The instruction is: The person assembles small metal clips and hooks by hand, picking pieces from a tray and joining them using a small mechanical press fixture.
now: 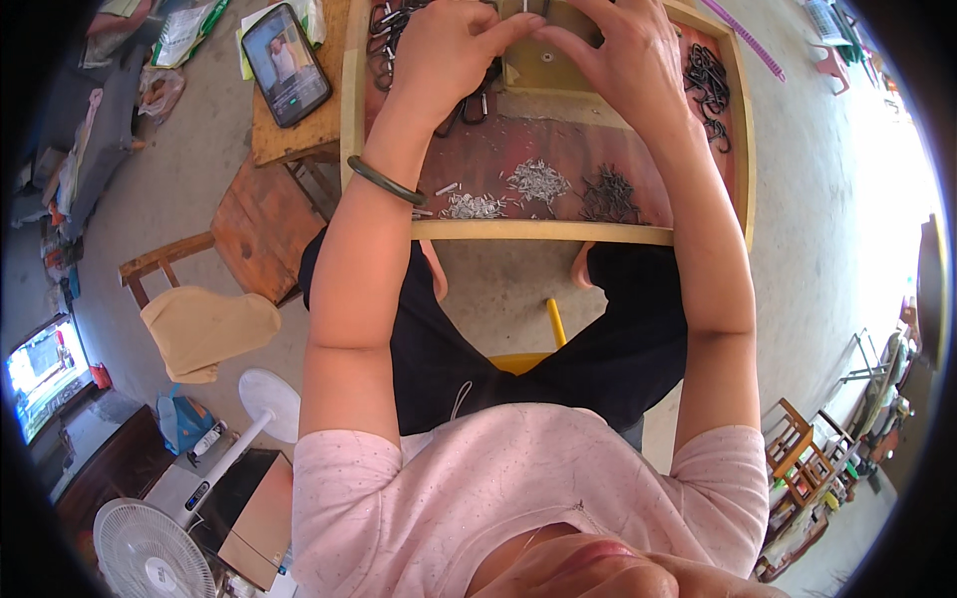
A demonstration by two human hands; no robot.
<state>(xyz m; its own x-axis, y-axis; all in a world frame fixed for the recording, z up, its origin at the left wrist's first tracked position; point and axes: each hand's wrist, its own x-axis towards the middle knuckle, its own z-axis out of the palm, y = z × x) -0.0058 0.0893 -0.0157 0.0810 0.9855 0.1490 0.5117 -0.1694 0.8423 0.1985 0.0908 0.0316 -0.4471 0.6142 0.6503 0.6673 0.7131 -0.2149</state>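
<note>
Both my hands are over a shallow wooden-rimmed tray (558, 231) with a red bottom, cut off by the upper edge of the picture. The fingers of my left hand (447, 55) are drawn together, thumb pointing right. My right hand (633, 60) curves its thumb and forefinger inward, facing the left thumb. Something small and metallic shows by the thumbs, too cropped to name. Beneath them lies a yellowish board (548, 65) with a screw head. Dark carabiners (384, 45) lie beside my left hand, and black S-shaped hooks (708, 85) right of my right hand.
Near the tray's front rim lie small silver pins (538, 181), more silver pieces (474, 206) and a dark pile of small parts (610, 194). A phone (286, 65) rests on a wooden stand at left. A wooden chair (261, 227) and a white fan (155, 558) stand left.
</note>
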